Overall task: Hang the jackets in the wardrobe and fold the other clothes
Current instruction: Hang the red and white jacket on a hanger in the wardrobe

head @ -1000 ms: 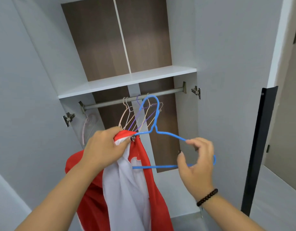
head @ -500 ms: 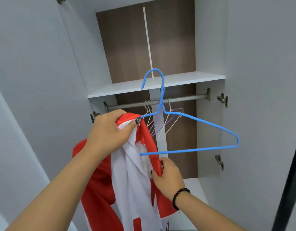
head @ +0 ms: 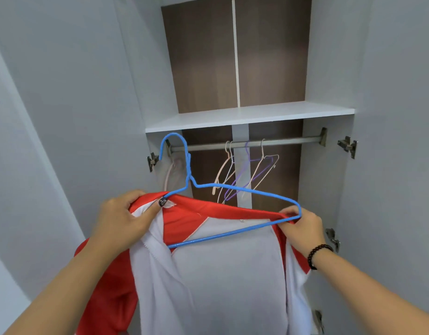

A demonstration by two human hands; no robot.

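While my left hand (head: 121, 220) pinches the collar of the one red-and-white jacket (head: 208, 274) and my right hand (head: 301, 226) grips its other shoulder at the corner of the blue hanger (head: 235, 192), the jacket hangs in front of and below the rail (head: 290, 141). About four pale hangers (head: 247, 175) hang mid-rail, a pink one (head: 171, 174) sits at its left end, and bare rail lies to their right.

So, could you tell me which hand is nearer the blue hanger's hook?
Left. The left hand holds the jacket just below the hook; the right hand pinches the hanger's far end.
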